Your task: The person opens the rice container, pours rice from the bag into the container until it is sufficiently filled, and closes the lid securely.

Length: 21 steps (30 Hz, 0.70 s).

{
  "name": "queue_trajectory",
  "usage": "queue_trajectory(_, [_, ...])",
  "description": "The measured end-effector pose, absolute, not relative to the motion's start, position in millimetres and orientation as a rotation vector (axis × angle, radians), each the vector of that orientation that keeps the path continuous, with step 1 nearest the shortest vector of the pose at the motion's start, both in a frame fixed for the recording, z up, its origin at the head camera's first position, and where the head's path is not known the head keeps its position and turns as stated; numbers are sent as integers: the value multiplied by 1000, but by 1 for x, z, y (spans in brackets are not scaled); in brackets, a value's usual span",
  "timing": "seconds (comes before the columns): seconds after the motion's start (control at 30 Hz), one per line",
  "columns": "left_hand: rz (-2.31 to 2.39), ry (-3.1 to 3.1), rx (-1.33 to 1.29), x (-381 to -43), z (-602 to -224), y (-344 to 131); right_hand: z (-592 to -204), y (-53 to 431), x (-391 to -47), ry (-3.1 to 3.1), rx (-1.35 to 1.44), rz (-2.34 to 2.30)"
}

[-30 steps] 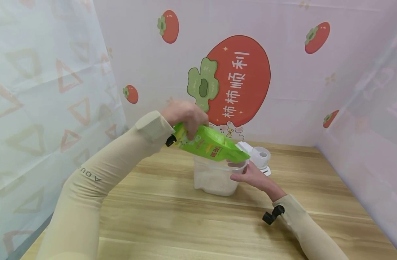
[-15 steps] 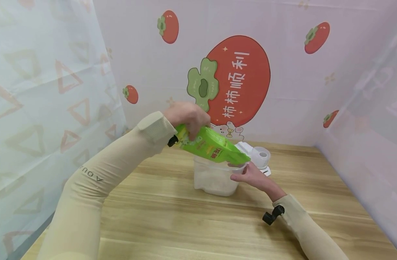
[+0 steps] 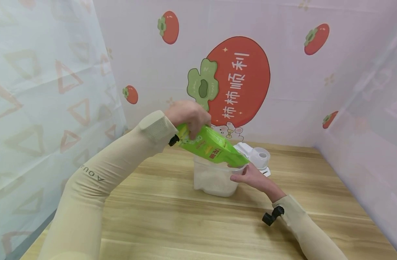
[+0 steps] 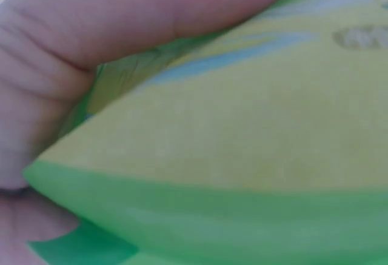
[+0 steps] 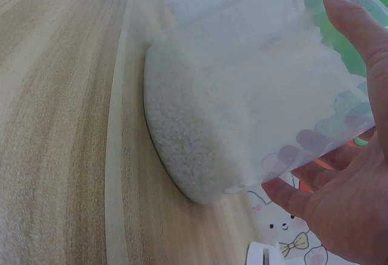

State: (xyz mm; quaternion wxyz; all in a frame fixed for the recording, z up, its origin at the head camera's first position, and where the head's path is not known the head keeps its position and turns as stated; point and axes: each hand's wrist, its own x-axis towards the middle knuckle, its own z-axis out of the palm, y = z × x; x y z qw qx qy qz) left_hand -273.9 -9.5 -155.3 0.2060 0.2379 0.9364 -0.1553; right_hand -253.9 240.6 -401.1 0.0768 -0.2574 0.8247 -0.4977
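My left hand (image 3: 190,116) grips the upper end of a green plastic rice bag (image 3: 214,147) with printed lettering. The bag slants down to the right, its low end at the rim of a clear plastic container (image 3: 213,181). Close up in the left wrist view, fingers press around the bag's (image 4: 242,125) yellow and green end. My right hand (image 3: 253,177) holds the container's right wall near the rim, thumb on the near side and fingers around the other. White rice grains (image 5: 179,134) lie in the container's bottom in the right wrist view; the bag's mouth is hidden.
Behind the right hand lie a white lid-like part (image 3: 244,148) and a round translucent cup (image 3: 261,157). The wooden table (image 3: 172,220) meets printed cloth walls (image 3: 292,108) at the back and both sides. Black wrist cameras (image 3: 272,215) sit on the sleeves.
The bag's low end has dipped slightly further toward the container's rim, and my left hand has shifted a little to the right. The right hand and the container have stayed in place.
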Motion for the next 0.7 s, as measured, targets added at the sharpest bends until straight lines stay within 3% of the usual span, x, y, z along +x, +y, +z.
queue_trajectory(0.7, [-412, 2659, 641, -266, -154, -7, -403, 240, -255, 2459, -809, -1511])
